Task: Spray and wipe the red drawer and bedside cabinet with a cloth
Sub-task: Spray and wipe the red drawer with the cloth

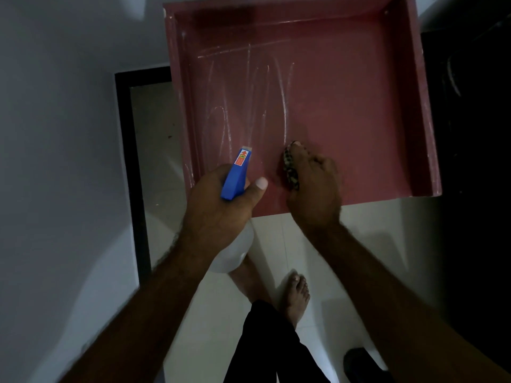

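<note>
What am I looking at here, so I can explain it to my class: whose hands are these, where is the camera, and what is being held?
There is no machine: a person works with bare hands. The single picture comes from a camera worn on their head, looking down, so the arms reach in from below. The left hand grips a spray bottle with a blue head, pointed into the red drawer. The right hand holds a patterned cloth against the drawer's floor. That floor shows pale streaks left of the cloth. Below, a bare foot stands on the pale tiled floor.
</note>
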Demonstrator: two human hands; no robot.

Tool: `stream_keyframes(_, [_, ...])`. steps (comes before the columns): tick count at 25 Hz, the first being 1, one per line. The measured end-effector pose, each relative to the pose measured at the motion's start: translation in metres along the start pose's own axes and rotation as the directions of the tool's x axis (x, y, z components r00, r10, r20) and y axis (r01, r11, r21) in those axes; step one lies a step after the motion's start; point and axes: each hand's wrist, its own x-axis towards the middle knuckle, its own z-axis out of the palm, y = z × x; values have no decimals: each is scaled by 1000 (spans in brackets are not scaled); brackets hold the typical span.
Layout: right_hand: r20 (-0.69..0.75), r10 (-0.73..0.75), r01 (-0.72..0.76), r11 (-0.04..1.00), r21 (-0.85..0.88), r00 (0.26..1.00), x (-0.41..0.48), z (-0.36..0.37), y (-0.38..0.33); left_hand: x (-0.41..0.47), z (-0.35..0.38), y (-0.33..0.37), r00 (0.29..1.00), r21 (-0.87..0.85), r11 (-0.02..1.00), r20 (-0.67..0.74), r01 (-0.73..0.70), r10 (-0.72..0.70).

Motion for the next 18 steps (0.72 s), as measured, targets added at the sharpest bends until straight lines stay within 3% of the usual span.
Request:
stream_keyframes(4, [22, -216, 216, 976, -33, 976, 2, 3, -5, 5, 1, 4, 1000, -13, 1000, -2, -7, 7])
stream_keyframes(10, [-76, 43, -45, 999, -23, 996, 15, -8, 14, 11, -3, 8, 1000, -54, 999, -22, -5, 4])
stream_keyframes(15, [60, -265, 267, 963, -41, 963, 6, 5, -10, 14, -2, 14, 999, -52, 998, -23, 30, -31])
stream_keyframes(16, [68, -291, 295, 954, -54, 954, 9, 3, -5, 14, -2, 15, 999, -52, 998, -24, 28, -29])
stream_keyframes(18, [25, -198, 200, 977, -74, 980, 17, -4, 9, 14, -3, 16, 999, -62, 998, -26, 17, -19])
